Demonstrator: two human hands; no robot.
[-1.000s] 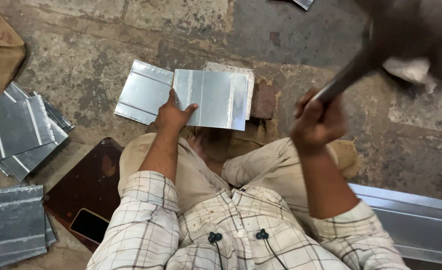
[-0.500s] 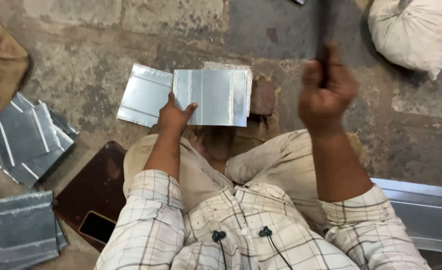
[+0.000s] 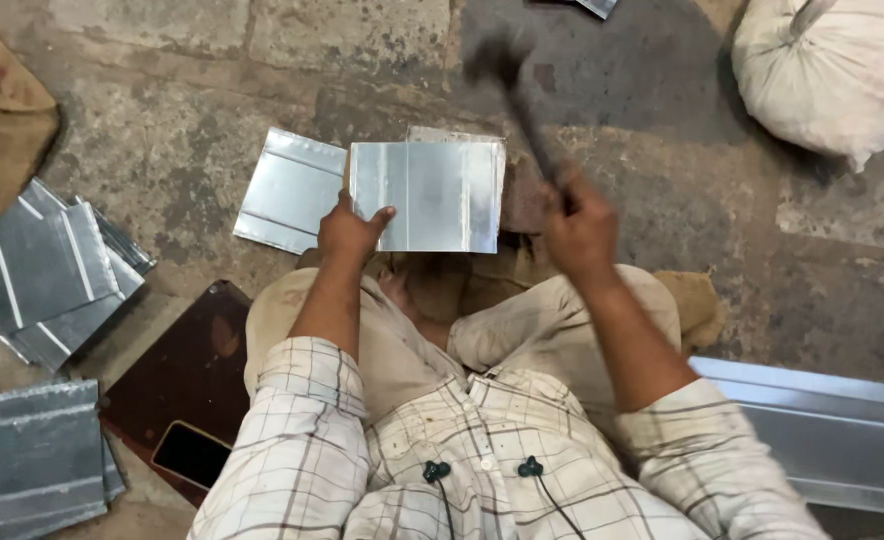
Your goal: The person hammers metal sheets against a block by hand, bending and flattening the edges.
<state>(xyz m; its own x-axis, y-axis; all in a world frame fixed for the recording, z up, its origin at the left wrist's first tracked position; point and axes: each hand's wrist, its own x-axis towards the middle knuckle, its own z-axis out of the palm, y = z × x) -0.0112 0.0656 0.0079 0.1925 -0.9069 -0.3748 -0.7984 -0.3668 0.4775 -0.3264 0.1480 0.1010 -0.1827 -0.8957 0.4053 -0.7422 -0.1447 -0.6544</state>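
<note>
Left hand (image 3: 350, 228) pins the metal sheet (image 3: 428, 195) flat just ahead of the knees, thumb on top, while the right hand (image 3: 580, 225) is fisted round a blurred hammer (image 3: 518, 95) beside it. A tied white sack (image 3: 830, 70) sits well beyond the right hand, contents hidden. Stacked sheets (image 3: 47, 275) lie off the left hand, a phone (image 3: 191, 455) on the dark board (image 3: 187, 370) near that elbow.

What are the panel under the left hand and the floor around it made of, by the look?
Panel: thin sheet metal, likely galvanised steel or tin; bright silvery sheen, sharp edges, pressed seam line. The left hand pins its edge. Floor: rough stone or concrete slabs, matt grey, stained, joints visible. The hammer in the right hand is too blurred to judge.
</note>
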